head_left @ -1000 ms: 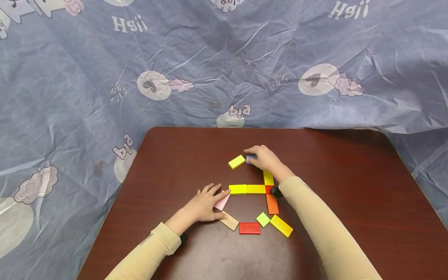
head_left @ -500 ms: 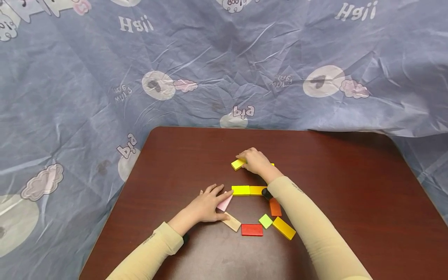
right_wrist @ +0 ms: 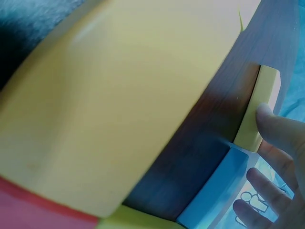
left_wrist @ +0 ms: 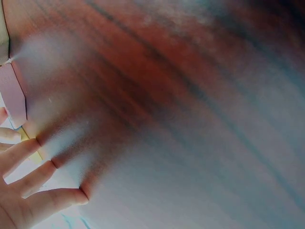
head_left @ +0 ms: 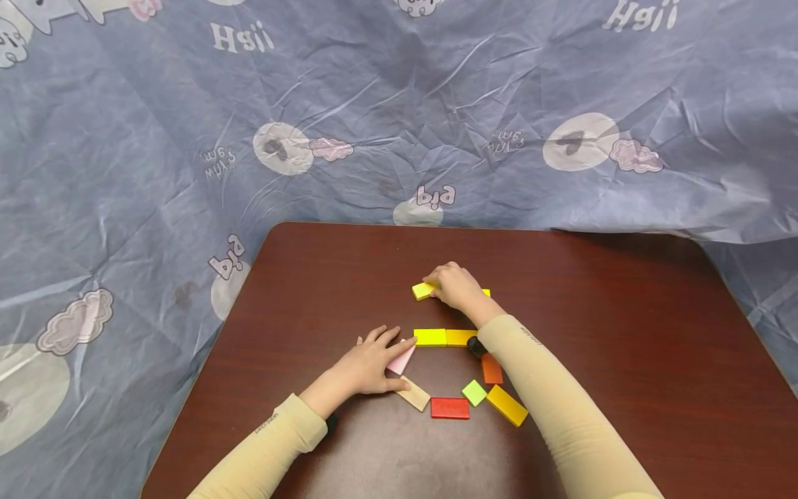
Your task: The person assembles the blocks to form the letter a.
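At the far side of the blocks my right hand (head_left: 458, 287) pinches a yellow block (head_left: 424, 291). In the right wrist view the thumb presses one side of that yellow block (right_wrist: 257, 105), which meets the end of a blue block (right_wrist: 214, 186); the head view hides the blue one behind the hand. My left hand (head_left: 364, 365) lies with fingers spread over a pink block (head_left: 402, 358). Its forefinger reaches the end of a yellow block (head_left: 430, 337), and its thumb touches a plain wooden block (head_left: 415, 396). Its fingertips rest on the table in the left wrist view.
A red block (head_left: 450, 408), a small green block (head_left: 474, 393), a deep yellow block (head_left: 507, 405) and an orange block (head_left: 492, 370) continue the outline on the brown table (head_left: 623, 346). A printed blue-grey cloth (head_left: 374, 104) hangs behind the table.
My right hand has moved left from over the blue block and taken hold of the yellow block beside it. The left hand keeps its place; the head view has shifted slightly.
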The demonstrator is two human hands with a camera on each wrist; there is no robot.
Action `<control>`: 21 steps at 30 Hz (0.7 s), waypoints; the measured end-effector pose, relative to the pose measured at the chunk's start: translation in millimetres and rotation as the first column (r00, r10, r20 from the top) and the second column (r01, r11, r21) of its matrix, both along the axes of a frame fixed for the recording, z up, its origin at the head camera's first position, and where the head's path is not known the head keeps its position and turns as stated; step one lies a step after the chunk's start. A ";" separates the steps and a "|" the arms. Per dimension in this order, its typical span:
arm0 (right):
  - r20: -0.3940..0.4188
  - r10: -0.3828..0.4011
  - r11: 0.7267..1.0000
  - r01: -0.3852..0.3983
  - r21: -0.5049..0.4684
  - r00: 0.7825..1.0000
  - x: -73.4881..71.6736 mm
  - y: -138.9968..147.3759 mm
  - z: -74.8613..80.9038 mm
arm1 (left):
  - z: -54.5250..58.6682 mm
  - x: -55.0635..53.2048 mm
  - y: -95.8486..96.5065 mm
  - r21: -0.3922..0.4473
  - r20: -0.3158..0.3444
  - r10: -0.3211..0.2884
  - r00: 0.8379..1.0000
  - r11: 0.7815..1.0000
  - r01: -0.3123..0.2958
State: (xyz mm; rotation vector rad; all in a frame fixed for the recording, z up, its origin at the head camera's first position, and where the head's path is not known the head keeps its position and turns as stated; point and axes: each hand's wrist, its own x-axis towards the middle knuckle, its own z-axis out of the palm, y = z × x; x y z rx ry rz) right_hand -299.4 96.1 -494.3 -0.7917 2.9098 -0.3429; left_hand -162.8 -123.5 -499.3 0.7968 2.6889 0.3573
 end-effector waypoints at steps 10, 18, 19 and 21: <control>0.011 -0.014 1.000 0.014 -0.012 1.000 1.6 1.6 -0.1 | 0.3 0.0 -0.3 0.005 -0.009 -0.010 1.000 1.000 0.010; 0.002 -0.018 0.999 0.019 -0.033 1.000 1.5 1.9 1.1 | -1.8 -0.7 -0.8 0.009 -0.010 -0.008 1.000 1.000 0.008; 0.009 -0.026 0.999 0.026 -0.042 1.000 1.4 2.6 2.3 | -1.7 -0.8 -0.7 0.009 -0.009 -0.009 1.000 1.000 0.009; 0.034 -0.050 0.997 0.052 -0.064 0.998 0.9 5.0 5.7 | -1.8 -1.0 -0.5 0.009 -0.009 -0.010 1.000 1.000 0.010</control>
